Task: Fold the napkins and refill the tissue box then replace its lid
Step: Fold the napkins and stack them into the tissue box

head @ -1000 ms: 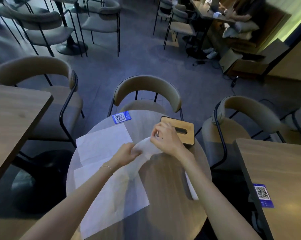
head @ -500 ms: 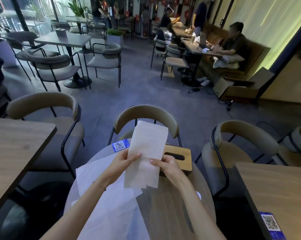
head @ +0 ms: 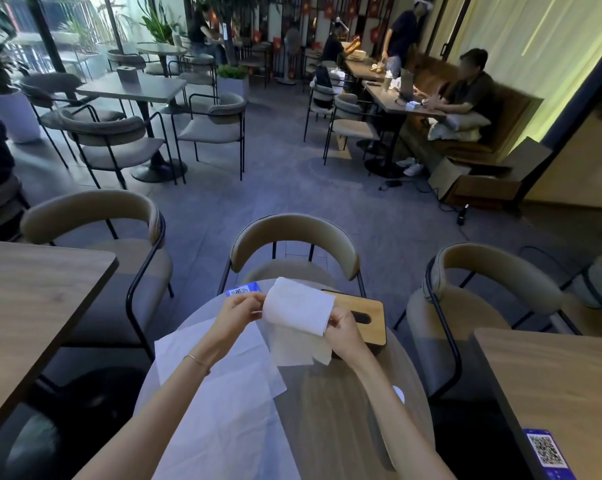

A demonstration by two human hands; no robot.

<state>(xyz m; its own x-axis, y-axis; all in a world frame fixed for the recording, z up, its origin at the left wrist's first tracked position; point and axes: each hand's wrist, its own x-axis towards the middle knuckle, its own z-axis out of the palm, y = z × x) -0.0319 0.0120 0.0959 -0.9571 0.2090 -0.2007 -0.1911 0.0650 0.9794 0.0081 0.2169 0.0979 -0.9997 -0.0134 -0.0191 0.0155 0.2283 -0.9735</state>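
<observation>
A white napkin [head: 297, 315] is held in the air above the round table [head: 341, 410], its top half curled over toward me. My left hand [head: 239, 311] pinches its left edge and my right hand [head: 342, 330] pinches its right edge. Behind my right hand stands the tissue box with its wooden slotted lid [head: 365, 318] on top. Two more unfolded napkins [head: 223, 393] lie flat on the table's left side, under my left forearm.
A blue QR card [head: 242, 292] lies at the table's far edge. A small white scrap [head: 398, 393] sits near the right rim. Chairs [head: 294, 247] ring the table, and wooden tables [head: 33, 299] stand at both sides. People sit at far tables.
The napkin, bunched low on the table a second ago, was lifted and stretched upright; now its top half folds over toward me. The camera has tilted upward.
</observation>
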